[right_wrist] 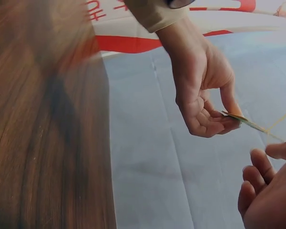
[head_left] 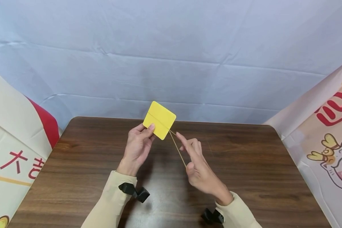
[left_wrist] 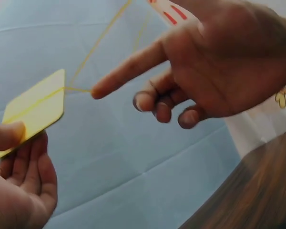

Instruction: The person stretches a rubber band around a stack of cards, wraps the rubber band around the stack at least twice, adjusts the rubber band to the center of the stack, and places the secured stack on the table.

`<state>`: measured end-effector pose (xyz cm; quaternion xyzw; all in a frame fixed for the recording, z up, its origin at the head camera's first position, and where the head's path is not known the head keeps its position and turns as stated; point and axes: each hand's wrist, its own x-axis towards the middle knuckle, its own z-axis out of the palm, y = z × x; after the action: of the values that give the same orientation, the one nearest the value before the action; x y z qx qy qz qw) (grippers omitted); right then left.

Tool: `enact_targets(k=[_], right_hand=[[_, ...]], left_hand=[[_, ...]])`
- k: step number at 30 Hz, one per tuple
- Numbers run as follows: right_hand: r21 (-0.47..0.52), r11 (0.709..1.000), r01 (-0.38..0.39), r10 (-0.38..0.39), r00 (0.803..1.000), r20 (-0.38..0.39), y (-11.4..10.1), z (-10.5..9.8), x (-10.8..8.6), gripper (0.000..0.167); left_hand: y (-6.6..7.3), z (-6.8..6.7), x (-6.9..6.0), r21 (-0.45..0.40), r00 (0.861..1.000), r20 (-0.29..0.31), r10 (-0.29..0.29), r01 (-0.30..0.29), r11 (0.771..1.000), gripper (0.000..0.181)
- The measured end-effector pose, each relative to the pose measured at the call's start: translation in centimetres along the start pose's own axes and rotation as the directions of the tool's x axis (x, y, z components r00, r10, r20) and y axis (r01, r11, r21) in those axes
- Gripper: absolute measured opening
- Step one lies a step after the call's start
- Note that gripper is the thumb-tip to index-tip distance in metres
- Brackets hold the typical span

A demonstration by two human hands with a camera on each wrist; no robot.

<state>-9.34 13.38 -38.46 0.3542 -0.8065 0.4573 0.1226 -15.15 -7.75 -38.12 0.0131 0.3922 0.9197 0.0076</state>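
Note:
In the head view my left hand pinches a square yellow card with rounded corners, thumb on its face and fingers behind. A thin yellowish rubber band runs across the card and stretches off its right edge. My right hand carries the band's loop, one strand at the index fingertip and the other reaching toward the thumb. The left wrist view shows that index finger straight, with the other fingers loosely bent. Seen nearly edge-on, the card appears thin in the right wrist view.
Both hands are above a dark brown wooden table. A pale blue-grey cloth hangs behind it. Printed cloths with red characters stand at the left and right. Each sleeved wrist wears a black camera mount.

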Motion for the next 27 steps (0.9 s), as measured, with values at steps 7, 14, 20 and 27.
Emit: enact_targets(k=[7,14,20,27], right_hand=[[0.195,0.98,-0.038,0.027,0.998,0.059,0.9,-0.8,0.5,0.091],[0.209,0.977,-0.033,0.034,0.999,-0.001,1.9,-1.9,0.6,0.093],[0.228,0.972,-0.051,0.055,0.998,-0.012,1.9,-2.4,0.9,0.086],[0.258,0.95,-0.177,0.182,0.983,0.005,1.2,-2.5,0.7,0.051]], left_hand=[[0.5,-0.5,-0.3,0.157,0.972,0.179,0.152,-0.181,0.971,0.022],[1.7,-0.6,-0.9,0.434,0.882,0.409,0.236,-0.416,0.799,0.016],[2.7,0.0,-1.6,0.534,0.754,0.625,0.202,-0.602,0.593,0.014],[3.5,0.9,-2.4,0.537,0.576,0.813,0.083,-0.798,0.274,0.015]])
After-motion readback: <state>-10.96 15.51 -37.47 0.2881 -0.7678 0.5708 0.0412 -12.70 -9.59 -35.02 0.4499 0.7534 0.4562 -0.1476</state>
